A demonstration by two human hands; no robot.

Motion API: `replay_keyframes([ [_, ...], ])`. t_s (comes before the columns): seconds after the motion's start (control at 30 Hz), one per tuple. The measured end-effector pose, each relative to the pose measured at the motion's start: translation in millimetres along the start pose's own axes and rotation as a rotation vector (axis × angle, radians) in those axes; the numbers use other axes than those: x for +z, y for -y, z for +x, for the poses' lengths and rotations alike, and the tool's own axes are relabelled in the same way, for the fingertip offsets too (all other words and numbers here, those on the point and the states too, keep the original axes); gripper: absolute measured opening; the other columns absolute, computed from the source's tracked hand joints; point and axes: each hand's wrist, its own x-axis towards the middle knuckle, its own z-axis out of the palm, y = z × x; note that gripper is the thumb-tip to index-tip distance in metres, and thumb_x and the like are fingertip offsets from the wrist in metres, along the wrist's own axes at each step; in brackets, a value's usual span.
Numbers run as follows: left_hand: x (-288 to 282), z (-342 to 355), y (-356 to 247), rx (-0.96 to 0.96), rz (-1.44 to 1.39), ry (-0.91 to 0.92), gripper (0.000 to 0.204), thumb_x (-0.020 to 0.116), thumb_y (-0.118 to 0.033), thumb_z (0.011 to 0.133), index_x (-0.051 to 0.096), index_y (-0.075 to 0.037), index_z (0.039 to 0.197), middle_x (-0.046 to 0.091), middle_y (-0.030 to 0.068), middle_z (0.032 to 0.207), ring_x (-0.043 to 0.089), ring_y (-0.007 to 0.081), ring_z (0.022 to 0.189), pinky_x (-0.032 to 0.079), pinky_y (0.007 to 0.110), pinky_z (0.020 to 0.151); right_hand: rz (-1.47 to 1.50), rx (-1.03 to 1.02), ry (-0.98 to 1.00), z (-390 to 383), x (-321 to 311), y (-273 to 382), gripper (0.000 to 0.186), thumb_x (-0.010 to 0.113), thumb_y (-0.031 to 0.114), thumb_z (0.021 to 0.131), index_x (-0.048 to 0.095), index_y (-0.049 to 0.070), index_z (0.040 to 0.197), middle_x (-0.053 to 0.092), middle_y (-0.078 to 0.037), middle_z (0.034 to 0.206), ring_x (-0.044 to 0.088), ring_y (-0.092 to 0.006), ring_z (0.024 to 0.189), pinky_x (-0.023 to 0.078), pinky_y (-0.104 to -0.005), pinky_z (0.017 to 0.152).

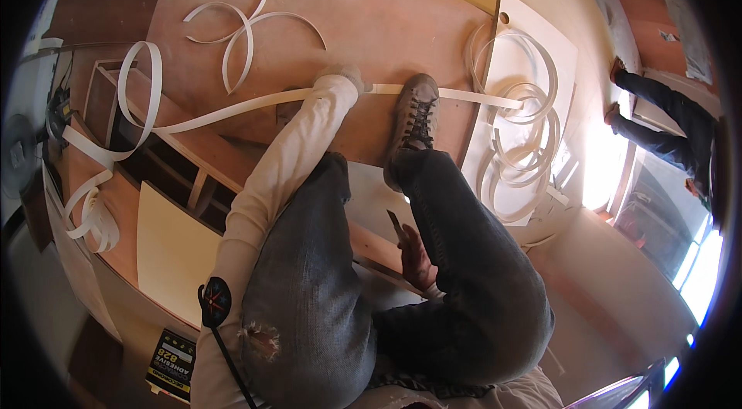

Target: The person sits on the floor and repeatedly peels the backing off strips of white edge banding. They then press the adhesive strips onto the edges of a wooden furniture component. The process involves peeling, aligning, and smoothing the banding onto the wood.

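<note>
Long strip: the long pale strip (456, 95) runs sideways beneath the toe of the shoe (416, 119), over the brown plywood panel (363, 15); left of the shoe it rises into a standing loop, which suggests a springy material that needs holding flat.
Shoe: planted across the strip, probably as a clamp, sparing a hand.
Left hand: the left hand (340, 75) is on the strip just left of the shoe, perhaps steadying it beside the pinned spot; its fingers are too indistinct to tell whether they are spread or pinching.
Right hand: the right hand (417, 262) is below the shoe, close by the thigh, well apart from the strip; its fingers are closed round a thin dark tool (395, 225), blade-like and pointing up, seemingly kept clear of the left hand.
Coils: right of the shoe, pale coils (555, 84) lie heaped over a white board (512, 9), overlapping, apparently springing into rings on their own.
Loose strips: curled loose strips (250, 46) rest on the plywood, up and left of the shoe, away from the held length.
Co-worker: dark-trousered legs (665, 119) show far right of the shoe.
</note>
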Motion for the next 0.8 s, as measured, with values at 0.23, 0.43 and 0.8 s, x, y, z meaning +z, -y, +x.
replay_keyframes([
  [0.23,0,4,4,-0.004,-0.023,0.029,0.054,0.065,-0.054,0.086,0.066,-0.015,0.124,0.064,0.0116,0.130,0.060,0.0290,0.121,0.048,0.044,0.098,-0.035,-0.022,-0.036,-16,4,5,0.070,0.051,-0.008,0.079,0.028,-0.007,0.145,0.053,-0.029,0.109,0.056,-0.0456,0.099,0.048,-0.0462,0.087],
  [0.43,5,14,9,0.014,-0.015,0.013,0.051,0.066,-0.051,0.086,0.068,-0.014,0.121,0.067,0.0123,0.124,0.063,0.0299,0.116,0.049,0.045,0.096,-0.050,0.109,-0.006,10,21,4,0.075,0.053,-0.006,0.076,0.025,-0.007,0.146,0.050,-0.034,0.112,0.059,-0.0494,0.093,0.050,-0.0485,0.081],
  [0.8,-2,3,6,0.010,-0.037,0.019,0.058,0.062,-0.058,0.087,0.065,-0.015,0.126,0.064,0.0094,0.130,0.060,0.0312,0.121,0.048,0.049,0.097,-0.055,0.057,0.010,16,31,-5,0.070,0.051,-0.005,0.080,0.025,-0.008,0.146,0.048,-0.035,0.111,0.061,-0.0481,0.083,0.052,-0.0478,0.073],
])
